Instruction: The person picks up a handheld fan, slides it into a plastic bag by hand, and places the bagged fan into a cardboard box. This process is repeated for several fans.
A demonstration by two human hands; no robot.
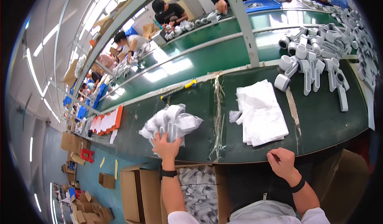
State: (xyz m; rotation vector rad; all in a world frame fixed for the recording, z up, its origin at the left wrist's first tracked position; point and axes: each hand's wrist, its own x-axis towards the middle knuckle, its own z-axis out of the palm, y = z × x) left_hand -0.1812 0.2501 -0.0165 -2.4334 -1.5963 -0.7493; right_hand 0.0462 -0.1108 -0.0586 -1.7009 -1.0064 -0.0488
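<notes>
My left hand [165, 147] rests with spread fingers against the near side of a pile of clear plastic bags [171, 122] with white, rounded parts inside. No firm grip on the pile shows. To the right, just off the table's front edge, my right hand [282, 161] is curled closed, and nothing shows in it. Beyond that hand lies a stack of white sheets or flat bags [263, 116], with a small crumpled clear piece [234, 116] at its left side. A heap of white and grey handheld devices [309, 66] spreads over the table's right part.
A yellow-and-black cutter knife [179, 89] lies behind the bagged pile. Orange-and-white flat boxes [107, 120] stand at the left end. A metal post [247, 32] rises at the table's back. Below the edge, an open carton [198, 188] holds small bagged pieces. Other people work across the green conveyor [171, 62].
</notes>
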